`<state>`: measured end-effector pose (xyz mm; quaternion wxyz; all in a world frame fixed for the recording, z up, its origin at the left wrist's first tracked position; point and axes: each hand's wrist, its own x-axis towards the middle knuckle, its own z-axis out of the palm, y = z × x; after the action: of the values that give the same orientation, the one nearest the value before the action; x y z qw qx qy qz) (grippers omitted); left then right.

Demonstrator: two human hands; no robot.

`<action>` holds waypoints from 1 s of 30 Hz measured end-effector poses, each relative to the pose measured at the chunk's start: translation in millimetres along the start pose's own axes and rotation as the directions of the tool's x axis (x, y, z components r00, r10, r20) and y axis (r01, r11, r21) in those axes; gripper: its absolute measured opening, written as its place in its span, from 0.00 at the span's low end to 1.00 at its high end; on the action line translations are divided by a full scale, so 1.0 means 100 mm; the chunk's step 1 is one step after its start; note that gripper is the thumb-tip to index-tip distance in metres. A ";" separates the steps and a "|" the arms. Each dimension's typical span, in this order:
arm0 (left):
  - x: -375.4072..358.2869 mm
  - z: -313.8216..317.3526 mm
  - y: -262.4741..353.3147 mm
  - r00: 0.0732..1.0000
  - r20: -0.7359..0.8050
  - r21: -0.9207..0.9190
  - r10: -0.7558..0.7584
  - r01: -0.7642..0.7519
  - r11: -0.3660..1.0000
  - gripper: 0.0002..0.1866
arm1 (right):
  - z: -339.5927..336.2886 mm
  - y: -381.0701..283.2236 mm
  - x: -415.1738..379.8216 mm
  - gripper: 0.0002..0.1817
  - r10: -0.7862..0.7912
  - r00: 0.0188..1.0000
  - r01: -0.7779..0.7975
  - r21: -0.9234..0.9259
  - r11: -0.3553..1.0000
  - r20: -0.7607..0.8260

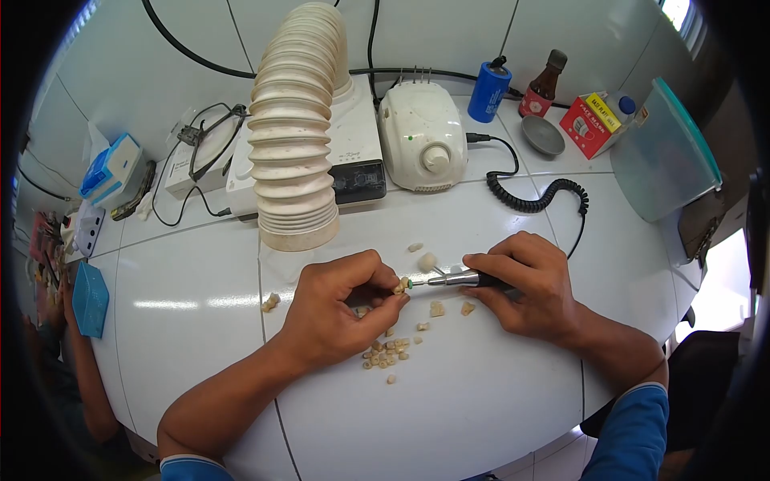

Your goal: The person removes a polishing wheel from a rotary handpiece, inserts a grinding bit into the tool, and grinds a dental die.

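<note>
My left hand (337,305) is closed, thumb and fingertips pinching a small yellowish dental crown (400,286). In my right hand (531,287) is a rotary handpiece (459,278), held like a pen and pointing left. Its small green tip (410,284) is right at the crown. Below my left hand lies a cluster of small tooth-coloured pieces (389,349). A few larger pieces, one of them a yellowish block (437,309), rest under the handpiece. A round whitish piece (427,261) sits just behind it.
A ribbed suction hose (293,136) arches down behind my left hand. The white control unit (425,136) has a coiled black cord (529,200) running right. Farther right are a grey dish (543,135), a brown bottle (545,84) and a plastic bin (666,152). Another person's arm (88,361) shows at left.
</note>
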<state>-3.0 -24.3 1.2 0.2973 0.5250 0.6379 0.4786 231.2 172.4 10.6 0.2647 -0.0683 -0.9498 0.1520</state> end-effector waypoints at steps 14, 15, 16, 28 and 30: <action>0.00 0.03 -0.03 0.997 -0.038 -0.041 0.070 -0.071 0.997 0.08 | 0.00 0.01 0.00 0.21 0.006 1.000 -0.006 0.008 1.000 -0.007; 0.00 0.03 -0.03 0.997 -0.035 -0.040 0.071 -0.072 0.997 0.08 | 0.00 0.01 0.00 0.21 0.007 1.000 -0.007 0.009 1.000 -0.010; 0.00 0.02 -0.02 0.997 -0.032 -0.038 0.073 -0.074 0.997 0.07 | 0.01 0.01 0.00 0.21 0.008 1.000 -0.008 0.011 1.000 -0.014; -0.01 0.00 0.00 1.000 0.006 -0.035 0.022 -0.022 0.999 0.08 | 0.00 0.01 0.00 0.22 0.016 1.000 -0.016 0.016 1.000 -0.002; 0.00 0.00 0.00 1.000 0.004 -0.030 0.027 -0.027 0.999 0.08 | 0.00 0.01 0.00 0.22 0.008 1.000 -0.008 0.018 1.000 -0.001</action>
<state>-2.6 -24.4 1.0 0.2999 0.5301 0.6231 0.4908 231.3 173.5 10.6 0.2651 -0.0698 -0.9480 0.1615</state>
